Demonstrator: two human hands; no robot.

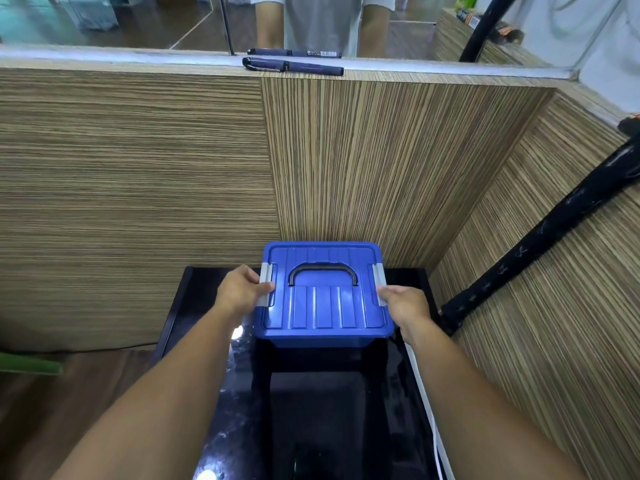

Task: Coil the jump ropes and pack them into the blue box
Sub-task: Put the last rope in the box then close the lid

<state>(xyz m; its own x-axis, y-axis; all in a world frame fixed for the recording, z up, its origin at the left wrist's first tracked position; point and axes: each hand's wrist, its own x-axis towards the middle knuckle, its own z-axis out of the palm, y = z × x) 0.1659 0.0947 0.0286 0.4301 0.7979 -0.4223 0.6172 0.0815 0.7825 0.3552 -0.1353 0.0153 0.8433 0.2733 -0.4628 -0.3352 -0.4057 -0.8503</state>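
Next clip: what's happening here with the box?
A person has both hands on a closed blue box that sits on a glossy black table. The left hand is at the grey latch on its side, the right hand at the opposite latch. The lid is on, with its black handle lying flat. No jump ropes are visible.
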